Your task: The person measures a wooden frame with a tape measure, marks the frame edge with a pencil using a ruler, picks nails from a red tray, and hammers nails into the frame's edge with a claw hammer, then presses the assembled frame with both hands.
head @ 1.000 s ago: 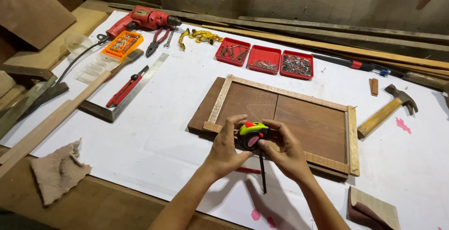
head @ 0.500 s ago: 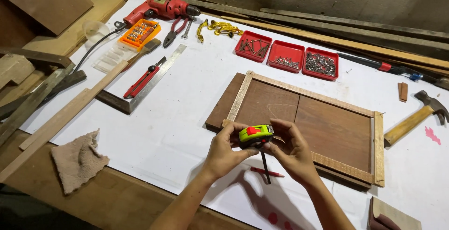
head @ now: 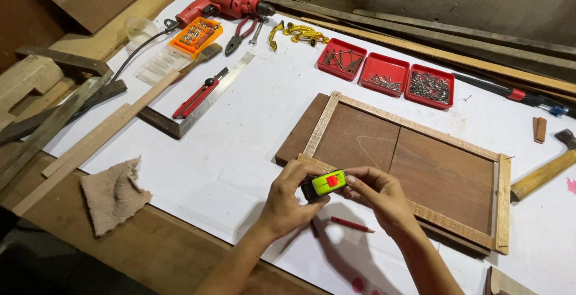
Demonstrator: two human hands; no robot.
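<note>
A lime-green and black tape measure [head: 324, 184] is held between both my hands at the near edge of a brown wooden panel [head: 420, 169] edged with pale wood strips. My left hand [head: 288, 202] grips its left side and underside. My right hand [head: 378, 196] pinches its right end with fingers and thumb. A red pencil [head: 352, 225] lies on the white sheet just below my hands.
Three red trays [head: 387, 74] of screws and nails sit behind the panel. A red drill [head: 225, 2], pliers [head: 240, 31], an orange bit case [head: 195, 34], a red utility knife [head: 198, 96] and a steel square [head: 207, 94] lie at the left. A hammer [head: 549, 169] lies right, a rag [head: 114, 193] near left.
The view has shifted so the whole bench sits further right and lower. My hands still hold the tape measure at the panel's near edge, with little change in grip.
</note>
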